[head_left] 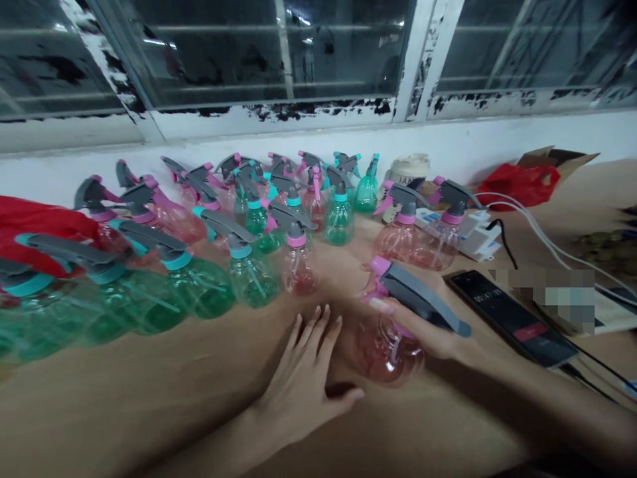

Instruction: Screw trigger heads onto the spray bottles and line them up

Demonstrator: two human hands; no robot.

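Observation:
My right hand [423,325] is closed round the neck of a clear pink spray bottle [391,362], whose grey and pink trigger head points up and to the left. Flat on the wooden table [209,411], with its fingers spread, lies my left hand [303,378], just left of that bottle and apart from it. Beyond my left fingertips stand a pink spray bottle [301,269] and a green spray bottle [255,279]. Two more pink bottles stand behind my right hand, one of them a pink-collared spray bottle [398,239].
Several green and pink spray bottles fill the left and back of the table. A phone [507,315] showing a timer lies at right, near a white power strip [480,236] and cables. A lidded cup [411,169] and a red bag [520,186] stand by the wall.

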